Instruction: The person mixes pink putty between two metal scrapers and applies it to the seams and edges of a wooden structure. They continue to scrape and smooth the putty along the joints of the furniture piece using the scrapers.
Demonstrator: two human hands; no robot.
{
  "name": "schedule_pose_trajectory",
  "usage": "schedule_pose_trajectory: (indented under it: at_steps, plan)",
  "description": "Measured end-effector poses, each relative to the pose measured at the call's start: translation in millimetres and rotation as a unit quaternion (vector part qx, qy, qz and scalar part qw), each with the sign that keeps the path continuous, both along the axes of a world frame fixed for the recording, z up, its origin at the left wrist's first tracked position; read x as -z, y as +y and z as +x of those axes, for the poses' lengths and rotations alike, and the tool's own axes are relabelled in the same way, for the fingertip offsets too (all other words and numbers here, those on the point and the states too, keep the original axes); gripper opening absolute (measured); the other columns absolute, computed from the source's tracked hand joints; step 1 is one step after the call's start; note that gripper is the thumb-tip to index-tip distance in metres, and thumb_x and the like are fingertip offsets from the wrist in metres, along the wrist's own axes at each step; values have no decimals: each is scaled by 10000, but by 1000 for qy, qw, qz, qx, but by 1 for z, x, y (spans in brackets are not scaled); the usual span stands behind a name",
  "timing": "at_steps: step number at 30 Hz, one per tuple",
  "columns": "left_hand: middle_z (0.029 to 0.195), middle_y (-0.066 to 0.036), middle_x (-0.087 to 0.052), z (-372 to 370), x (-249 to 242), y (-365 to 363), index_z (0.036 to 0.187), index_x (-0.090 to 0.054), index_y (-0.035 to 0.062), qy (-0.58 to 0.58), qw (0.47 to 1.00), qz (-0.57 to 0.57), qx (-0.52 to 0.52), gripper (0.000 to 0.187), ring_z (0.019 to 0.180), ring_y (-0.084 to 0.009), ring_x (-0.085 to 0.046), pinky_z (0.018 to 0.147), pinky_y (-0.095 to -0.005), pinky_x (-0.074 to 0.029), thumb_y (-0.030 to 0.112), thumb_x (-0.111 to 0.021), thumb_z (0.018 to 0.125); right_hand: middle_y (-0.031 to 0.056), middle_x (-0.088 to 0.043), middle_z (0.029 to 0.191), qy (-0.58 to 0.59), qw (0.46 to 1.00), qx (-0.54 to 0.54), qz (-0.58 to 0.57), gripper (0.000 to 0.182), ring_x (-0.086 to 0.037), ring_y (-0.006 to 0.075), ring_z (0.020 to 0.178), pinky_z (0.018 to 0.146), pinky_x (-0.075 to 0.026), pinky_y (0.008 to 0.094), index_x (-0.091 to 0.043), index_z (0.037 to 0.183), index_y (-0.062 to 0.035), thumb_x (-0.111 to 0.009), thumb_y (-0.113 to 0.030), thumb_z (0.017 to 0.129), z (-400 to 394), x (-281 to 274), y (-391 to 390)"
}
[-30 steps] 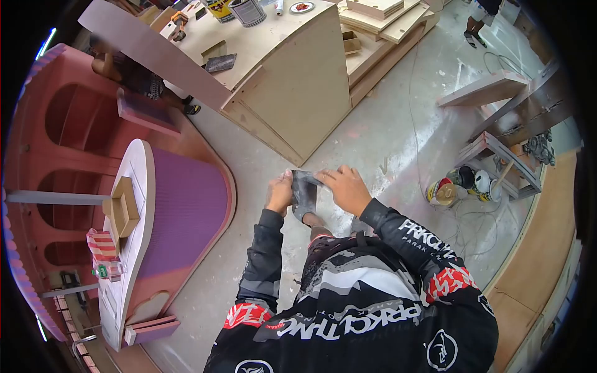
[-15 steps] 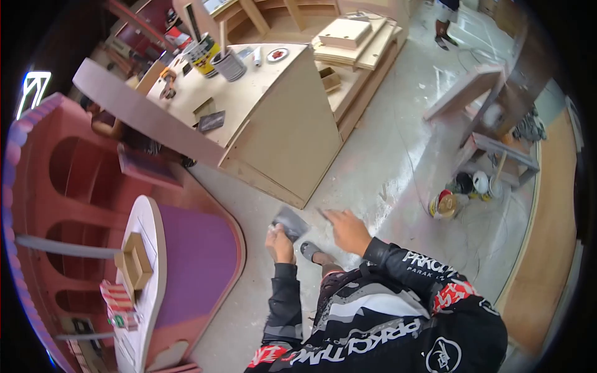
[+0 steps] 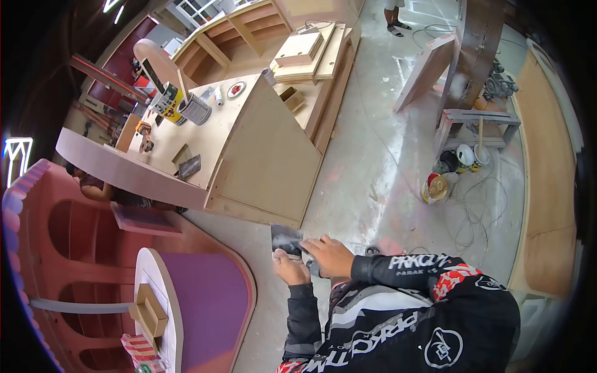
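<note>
My left hand [image 3: 291, 270] is closed on the near edge of a dark grey, flat rectangular sheet [image 3: 285, 239] with pale smears across it. Whether it is sandpaper or a putty plate cannot be made out. My right hand [image 3: 331, 256] is beside it, fingers drawn together at the sheet's right edge; whatever they grip is hidden. Both hands are in front of my body, over the floor near the corner of a plywood counter [image 3: 267, 155]. A similar dark sheet [image 3: 189, 166] lies on the counter top.
On the counter stand a paint bucket [image 3: 166, 102], a grey tin [image 3: 195, 109] and an orange power tool [image 3: 144, 135]. A purple curved counter [image 3: 205, 304] is at left, where another person [image 3: 93, 186] crouches. Paint cans [image 3: 438, 186] and cables [image 3: 476, 217] lie at right.
My right hand has come in to the sheet from a short way off. The view has shifted, with the counter now further left.
</note>
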State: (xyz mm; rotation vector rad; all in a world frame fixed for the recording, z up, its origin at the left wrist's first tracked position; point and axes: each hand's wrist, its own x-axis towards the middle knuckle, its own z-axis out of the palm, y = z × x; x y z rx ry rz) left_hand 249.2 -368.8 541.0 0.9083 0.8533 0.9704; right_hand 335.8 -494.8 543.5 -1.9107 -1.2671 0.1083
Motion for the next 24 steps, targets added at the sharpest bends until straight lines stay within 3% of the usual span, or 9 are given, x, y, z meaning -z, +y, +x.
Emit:
schedule_pose_trajectory:
  at_steps: [3, 7, 9, 13, 15, 17, 19, 22, 24]
  plan:
    - [1050, -98, -622, -14, 11, -1, 1115, -522, 4, -15, 998, 25, 49, 238, 921, -222, -641, 829, -369, -530, 223, -477, 1031, 109, -598, 1231, 66, 992, 69, -85, 516, -579, 336, 959, 760, -523, 415, -516, 1313, -49, -555, -72, 799, 24, 39, 5]
    - [1075, -92, -604, -17, 3, 6, 1152, -500, 9, 20, 999, 37, -23, 228, 937, -218, -632, 834, -369, -533, 199, -465, 1030, 148, -583, 1271, -42, 999, 14, -16, 568, -566, 328, 994, 763, -521, 408, -496, 1343, -25, -552, -37, 778, 7, -6, -10]
    - [1068, -102, -603, -10, 6, 0, 1147, -496, -2, -52, 997, -4, 55, 233, 944, -217, -629, 838, -367, -529, 198, -453, 1035, 156, -574, 1291, -16, 999, -51, -2, 577, -558, 328, 999, 762, -514, 411, -499, 1344, -22, -554, -28, 769, -7, -9, -8]
    - [1072, -106, -599, -20, 17, 6, 1141, -492, -3, -11, 999, 27, 45, 241, 942, -216, -625, 840, -368, -525, 210, -451, 1038, 139, -583, 1276, 37, 993, 71, -92, 571, -555, 326, 984, 776, -502, 443, -493, 1345, -12, -566, -45, 780, 34, 33, 4]
    - [993, -61, -578, -20, -1, 5, 1067, -495, 27, 35, 998, 36, -44, 179, 916, -166, -592, 805, -320, -500, 200, -491, 1026, 142, -592, 1248, 26, 995, 64, -70, 534, -561, 339, 952, 784, -496, 446, -506, 1316, -1, -565, -55, 788, 30, -17, -8]
    - [970, -57, -577, -14, -13, -4, 1042, -490, 27, -7, 997, 21, -73, 171, 889, -166, -597, 795, -317, -501, 197, -492, 1023, 160, -596, 1230, 1, 999, -30, 32, 488, -571, 357, 918, 791, -496, 442, -526, 1277, 4, -556, -59, 794, 7, -42, -14]
    - [977, -60, -577, -4, -13, -10, 1035, -489, 28, -62, 997, -18, -35, 186, 883, -170, -603, 795, -312, -498, 213, -499, 1022, 167, -594, 1235, -27, 996, -74, 42, 465, -575, 364, 909, 795, -506, 439, -537, 1255, -1, -548, -55, 793, -2, -12, -4]
    - [980, -64, -582, 0, -12, -16, 1043, -493, 37, -45, 997, 6, -57, 192, 860, -182, -612, 771, -331, -511, 229, -485, 1029, 142, -611, 1227, 89, 975, 4, -203, 489, -571, 340, 937, 807, -519, 429, -550, 1252, -18, -557, -54, 765, 28, 35, 10]
    - [982, -64, -585, -1, -10, -1, 1049, -495, 38, -24, 998, 3, -54, 192, 854, -185, -613, 764, -339, -514, 228, -478, 1032, 130, -614, 1228, 34, 993, 25, -112, 493, -572, 332, 938, 801, -523, 418, -557, 1254, -24, -560, -57, 762, 32, 4, 2]
